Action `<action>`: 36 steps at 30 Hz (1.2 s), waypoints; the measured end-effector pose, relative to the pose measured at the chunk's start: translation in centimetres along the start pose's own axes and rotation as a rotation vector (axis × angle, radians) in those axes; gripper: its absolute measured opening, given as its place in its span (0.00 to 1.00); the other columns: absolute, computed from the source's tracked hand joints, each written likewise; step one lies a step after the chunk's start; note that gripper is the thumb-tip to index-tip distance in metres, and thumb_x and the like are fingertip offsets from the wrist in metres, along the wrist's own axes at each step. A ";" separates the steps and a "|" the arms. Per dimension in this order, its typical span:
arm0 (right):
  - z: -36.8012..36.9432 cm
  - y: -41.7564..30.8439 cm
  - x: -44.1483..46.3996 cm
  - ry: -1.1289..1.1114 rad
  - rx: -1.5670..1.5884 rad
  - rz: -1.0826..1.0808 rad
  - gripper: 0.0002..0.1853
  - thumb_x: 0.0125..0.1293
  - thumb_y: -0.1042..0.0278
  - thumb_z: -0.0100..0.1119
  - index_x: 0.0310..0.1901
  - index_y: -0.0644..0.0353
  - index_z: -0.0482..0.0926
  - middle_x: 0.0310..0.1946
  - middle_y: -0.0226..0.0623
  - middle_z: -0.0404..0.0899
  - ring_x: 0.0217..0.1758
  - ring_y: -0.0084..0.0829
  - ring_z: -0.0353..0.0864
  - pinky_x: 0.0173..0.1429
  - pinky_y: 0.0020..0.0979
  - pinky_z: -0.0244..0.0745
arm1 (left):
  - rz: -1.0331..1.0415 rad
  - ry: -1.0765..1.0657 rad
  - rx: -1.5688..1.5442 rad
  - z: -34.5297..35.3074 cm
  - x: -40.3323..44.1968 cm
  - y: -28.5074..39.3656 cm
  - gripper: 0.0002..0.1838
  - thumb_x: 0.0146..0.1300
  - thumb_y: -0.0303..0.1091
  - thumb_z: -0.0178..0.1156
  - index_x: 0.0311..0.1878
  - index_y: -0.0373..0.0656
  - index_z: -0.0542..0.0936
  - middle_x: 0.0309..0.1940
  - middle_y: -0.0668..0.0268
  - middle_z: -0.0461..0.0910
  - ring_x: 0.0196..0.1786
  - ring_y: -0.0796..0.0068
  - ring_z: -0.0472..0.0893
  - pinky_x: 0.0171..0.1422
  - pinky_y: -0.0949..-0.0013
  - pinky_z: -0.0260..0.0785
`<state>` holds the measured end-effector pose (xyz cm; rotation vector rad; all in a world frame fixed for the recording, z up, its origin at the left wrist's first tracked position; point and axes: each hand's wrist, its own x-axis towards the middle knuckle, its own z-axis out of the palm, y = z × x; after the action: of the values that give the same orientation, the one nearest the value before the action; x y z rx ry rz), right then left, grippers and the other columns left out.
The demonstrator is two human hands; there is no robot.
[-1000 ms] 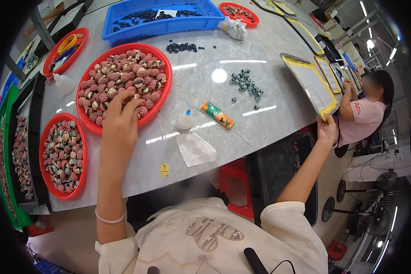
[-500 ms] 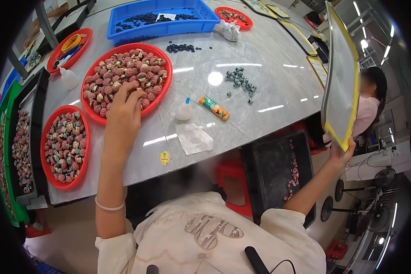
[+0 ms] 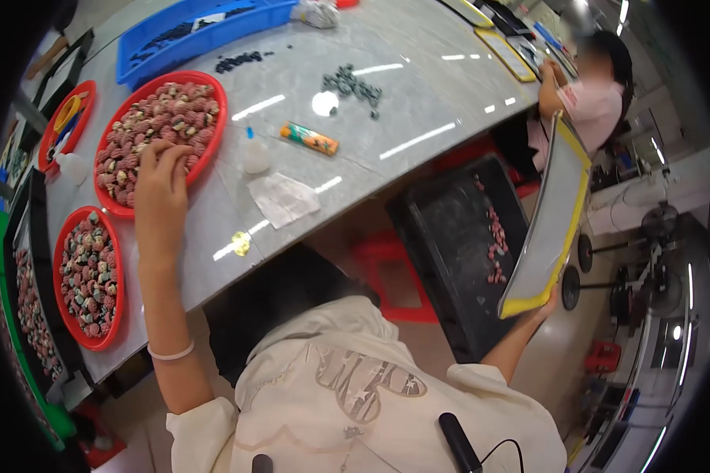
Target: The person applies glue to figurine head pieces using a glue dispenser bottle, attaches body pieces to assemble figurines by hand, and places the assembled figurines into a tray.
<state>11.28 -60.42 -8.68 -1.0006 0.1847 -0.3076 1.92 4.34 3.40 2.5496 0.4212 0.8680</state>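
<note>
My left hand [image 3: 162, 169] reaches over the near side of a round red basin [image 3: 222, 118]. Its fingers are bent and slightly apart, with the tips among pink, bumpy, berry-like pieces [image 3: 166, 110]; I see nothing held in them. At the right, my right hand [image 3: 546, 306] grips the lower edge of a grey panel with a yellow border [image 3: 551, 225], held tilted up off the table. Part of that hand is hidden behind the panel. Below the left basin, a smaller red basin [image 3: 119, 276] holds pink, dark and pale pieces.
On the grey table stand a blue tray [image 3: 280, 17] with dark pieces, a small blue-tipped bottle [image 3: 255, 156], an orange-and-green packet [image 3: 310, 138] and a white tissue [image 3: 282, 201]. Dark green beads [image 3: 353, 85] lie loose. A black tray [image 3: 450, 268] sits beside the table; a person [image 3: 596, 102] sits beyond.
The panel in my right hand has come down and towards me. My view has turned, shifting the table up and left. My left hand stays at the red basin.
</note>
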 end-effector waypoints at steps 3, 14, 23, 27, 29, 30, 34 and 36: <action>-5.7 -0.4 -1.4 0.146 -0.038 -0.070 0.21 0.57 0.59 0.42 0.48 0.65 0.66 0.45 0.41 0.70 0.48 0.36 0.69 0.53 0.34 0.62 | 0.018 0.011 0.036 0.2 -0.1 0.0 0.08 0.56 0.26 0.45 0.37 0.35 0.72 0.40 0.58 0.68 0.43 0.61 0.70 0.47 0.68 0.60; -8.3 0.3 -3.9 0.272 -0.194 -0.004 0.21 0.55 0.61 0.47 0.46 0.67 0.67 0.42 0.41 0.71 0.46 0.36 0.70 0.52 0.33 0.62 | 0.073 0.060 0.081 0.3 0.0 0.0 0.08 0.56 0.27 0.47 0.38 0.36 0.72 0.37 0.59 0.69 0.43 0.65 0.69 0.48 0.70 0.59; -7.2 -0.4 -0.2 0.013 -0.198 0.114 0.21 0.53 0.64 0.45 0.47 0.67 0.66 0.41 0.43 0.71 0.43 0.37 0.72 0.49 0.33 0.65 | 0.037 0.100 -0.066 -0.3 0.2 0.6 0.08 0.48 0.18 0.50 0.33 0.36 0.69 0.33 0.58 0.68 0.40 0.61 0.70 0.44 0.68 0.61; -5.2 0.0 1.0 -0.150 -0.280 0.090 0.22 0.53 0.62 0.45 0.47 0.68 0.66 0.41 0.43 0.71 0.43 0.36 0.71 0.49 0.33 0.65 | 0.091 0.196 -0.073 -0.7 0.5 0.8 0.10 0.49 0.17 0.48 0.35 0.37 0.69 0.35 0.60 0.69 0.39 0.64 0.71 0.43 0.69 0.63; -4.7 1.4 1.7 -0.178 -0.207 0.078 0.22 0.53 0.61 0.44 0.47 0.67 0.66 0.42 0.43 0.71 0.44 0.36 0.71 0.50 0.33 0.64 | 0.040 0.225 -0.104 -1.2 0.5 1.5 0.10 0.49 0.17 0.48 0.36 0.37 0.69 0.35 0.61 0.69 0.39 0.67 0.71 0.41 0.70 0.64; -4.4 2.0 2.0 -0.188 -0.172 0.070 0.22 0.53 0.61 0.44 0.48 0.67 0.66 0.43 0.43 0.71 0.45 0.37 0.71 0.50 0.33 0.64 | -0.008 0.234 -0.153 -1.4 0.5 1.7 0.10 0.49 0.17 0.48 0.36 0.37 0.70 0.36 0.62 0.70 0.38 0.69 0.71 0.40 0.71 0.65; -0.8 2.4 3.7 -0.240 -0.060 0.045 0.23 0.55 0.59 0.42 0.48 0.66 0.66 0.44 0.43 0.70 0.47 0.38 0.69 0.52 0.34 0.63 | -0.107 0.208 -0.369 -0.8 0.4 0.6 0.08 0.49 0.19 0.51 0.34 0.37 0.71 0.35 0.63 0.71 0.36 0.73 0.72 0.38 0.74 0.65; 3.9 2.6 3.6 -0.235 0.005 0.100 0.23 0.55 0.58 0.42 0.48 0.66 0.66 0.44 0.43 0.70 0.47 0.38 0.70 0.52 0.35 0.63 | -0.103 0.234 -0.384 -0.5 0.3 0.2 0.06 0.49 0.20 0.52 0.32 0.37 0.72 0.34 0.62 0.72 0.35 0.72 0.73 0.38 0.75 0.65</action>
<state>16.23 -57.21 -8.81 -1.0105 0.0204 -0.0976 1.87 4.43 3.95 2.0689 0.4060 1.0956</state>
